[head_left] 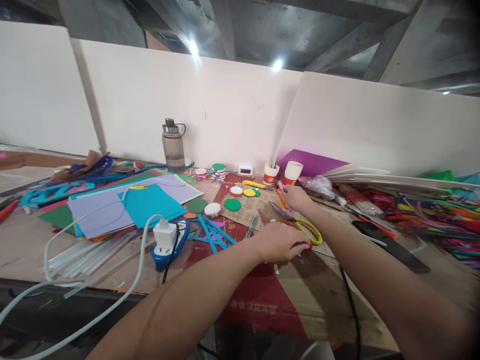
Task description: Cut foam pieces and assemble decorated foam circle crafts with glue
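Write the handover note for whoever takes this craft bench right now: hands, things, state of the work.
Left hand: palm down on the cardboard, next to the yellow-handled scissors; grip not visible.
Right hand: reached forward, fingers closed on thin coloured sticks near the paper cups.
Foam circles lie cut; blue strips beside them.
Coloured sheets sit stacked at left, uncut.

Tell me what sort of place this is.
Probably a craft workbench in a bare, unfinished room: coloured paper sheets, yellow-handled scissors by the left hand, and cut foam circles cover the table.
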`<state>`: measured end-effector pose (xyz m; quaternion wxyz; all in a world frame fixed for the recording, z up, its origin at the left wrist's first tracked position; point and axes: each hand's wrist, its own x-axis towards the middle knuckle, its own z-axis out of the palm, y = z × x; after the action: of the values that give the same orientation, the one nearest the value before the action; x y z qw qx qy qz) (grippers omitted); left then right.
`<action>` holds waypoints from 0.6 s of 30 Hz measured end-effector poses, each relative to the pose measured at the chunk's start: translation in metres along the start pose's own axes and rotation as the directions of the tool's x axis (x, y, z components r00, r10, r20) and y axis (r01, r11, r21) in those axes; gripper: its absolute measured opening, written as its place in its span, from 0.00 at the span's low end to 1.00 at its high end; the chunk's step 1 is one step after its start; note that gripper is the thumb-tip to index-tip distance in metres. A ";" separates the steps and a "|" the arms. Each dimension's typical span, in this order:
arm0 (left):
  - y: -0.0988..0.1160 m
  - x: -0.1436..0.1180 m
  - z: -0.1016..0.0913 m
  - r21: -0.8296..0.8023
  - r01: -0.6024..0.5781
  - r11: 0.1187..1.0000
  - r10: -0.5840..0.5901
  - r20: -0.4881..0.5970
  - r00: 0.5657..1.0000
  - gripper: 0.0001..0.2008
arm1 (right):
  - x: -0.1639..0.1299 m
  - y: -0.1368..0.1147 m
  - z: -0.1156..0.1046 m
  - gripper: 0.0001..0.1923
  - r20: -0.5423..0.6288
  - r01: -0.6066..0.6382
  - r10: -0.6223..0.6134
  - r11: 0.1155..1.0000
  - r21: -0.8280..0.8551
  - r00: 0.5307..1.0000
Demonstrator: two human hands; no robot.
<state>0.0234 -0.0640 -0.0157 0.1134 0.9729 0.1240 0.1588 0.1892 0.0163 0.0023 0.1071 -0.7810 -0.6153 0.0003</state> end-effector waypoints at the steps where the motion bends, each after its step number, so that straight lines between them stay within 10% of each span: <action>1: 0.000 0.000 0.000 0.000 -0.006 1.000 0.006 0.000 1.000 0.14 | 0.002 -0.002 0.003 0.14 0.023 0.004 -0.003 1.000 -0.022 1.000; 8: 0.001 0.001 0.001 0.020 -0.007 1.000 0.006 0.022 1.000 0.14 | 0.007 -0.011 0.027 0.17 0.101 0.031 -0.021 0.995 -0.095 0.995; 18: -0.002 0.002 0.003 0.074 -0.026 0.997 0.027 -0.013 1.000 0.18 | -0.003 -0.019 0.017 0.13 -0.095 0.152 -0.146 0.987 0.057 0.985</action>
<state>0.0260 -0.0619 -0.0182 0.0743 0.9769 0.1175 0.1622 0.1685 0.0207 -0.0111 0.1597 -0.7283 -0.6660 -0.0232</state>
